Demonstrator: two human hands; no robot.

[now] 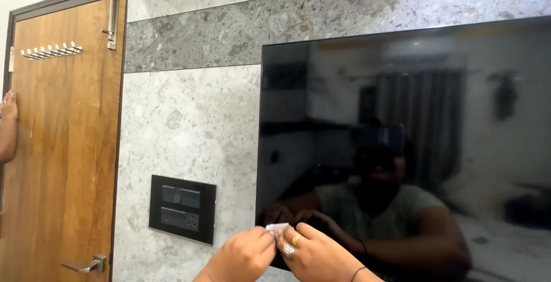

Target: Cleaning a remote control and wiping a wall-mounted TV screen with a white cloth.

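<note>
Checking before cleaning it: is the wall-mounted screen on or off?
Off: the screen is black, showing only room reflections, behind both hands holding a small white packet.

Large black flat rectangular wall-mounted screen point(413, 138): fixed to the grey speckled stone wall point(183, 127), right of centre, glossy and dark (room reflected in it). Small white folded paper packet point(276, 228): pinched at the screen's lower-left corner.
</note>
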